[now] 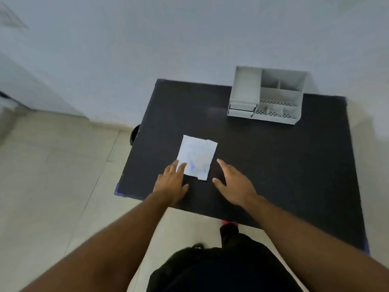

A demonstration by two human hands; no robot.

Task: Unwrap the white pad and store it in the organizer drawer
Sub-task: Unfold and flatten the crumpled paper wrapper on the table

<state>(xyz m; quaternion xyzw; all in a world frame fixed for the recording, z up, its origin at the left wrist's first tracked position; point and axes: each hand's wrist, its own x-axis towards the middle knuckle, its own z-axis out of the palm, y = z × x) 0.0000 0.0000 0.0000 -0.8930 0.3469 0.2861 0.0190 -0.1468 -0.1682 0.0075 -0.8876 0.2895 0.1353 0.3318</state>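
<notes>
The wrapped white pad [197, 157], a flat square packet with faint blue print, lies on the black table [273, 165] near its front left. My left hand [171, 182] rests flat with its fingertips on the packet's lower left corner. My right hand [233, 184] hovers open just right of the packet, fingers spread, not touching it. The grey organizer [267, 95] stands at the table's back right; its two small drawers [242, 109] at the lower left front look closed.
The organizer has several open compartments on top and at its front right. A white wall stands behind the table. Pale floor tiles [52, 175] lie to the left. A dark round object [134, 133] sits at the table's left edge.
</notes>
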